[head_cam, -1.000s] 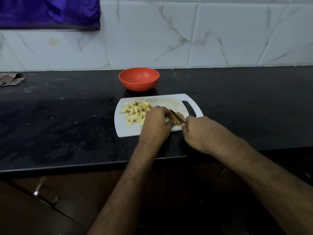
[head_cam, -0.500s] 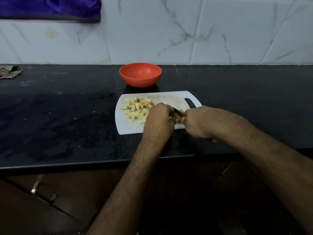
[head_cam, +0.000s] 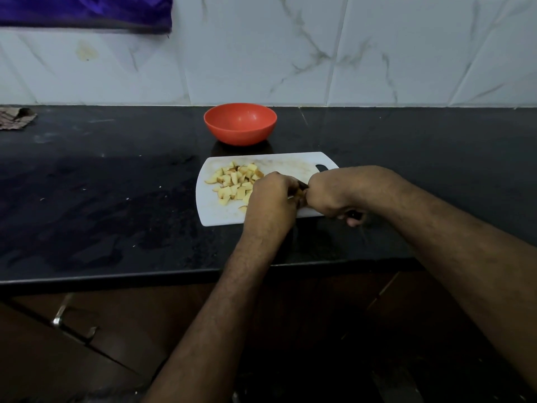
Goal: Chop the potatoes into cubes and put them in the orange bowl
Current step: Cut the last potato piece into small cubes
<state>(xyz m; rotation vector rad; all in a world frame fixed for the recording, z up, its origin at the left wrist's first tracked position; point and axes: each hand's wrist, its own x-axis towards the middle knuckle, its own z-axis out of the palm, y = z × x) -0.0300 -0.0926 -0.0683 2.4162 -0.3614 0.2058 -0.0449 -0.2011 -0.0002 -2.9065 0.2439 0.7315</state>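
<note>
Far left on the black counter (head_cam: 101,199) lies a crumpled brownish scrap (head_cam: 16,117), up against the tiled wall (head_cam: 290,53); a purple cloth (head_cam: 84,10) hangs over the tiles above it; a metal cabinet handle (head_cam: 74,324) shows below the counter edge; centre, the orange bowl (head_cam: 240,123) sits at the back near the wall, nothing visible inside, just behind the white cutting board (head_cam: 220,210) and apart from it; the pile of potato cubes (head_cam: 235,183) lies on the board's left half, yellow flesh with bits of reddish skin, a few strays toward the near edge; left hand (head_cam: 268,199) rests on the board right of the pile, fingers curled down and bunched together over a potato piece (head_cam: 299,194) that is mostly hidden, only a sliver showing between the two hands; the knife (head_cam: 302,185) shows as a short dark bit of blade in that same gap, angled down to the piece; right hand (head_cam: 334,193) is fisted tight round the knife handle, knuckles touching or nearly touching the left hand, dark handle end poking out under the fist by the board's near right corner; the board's slot handle is partly covered by the right wrist.
</note>
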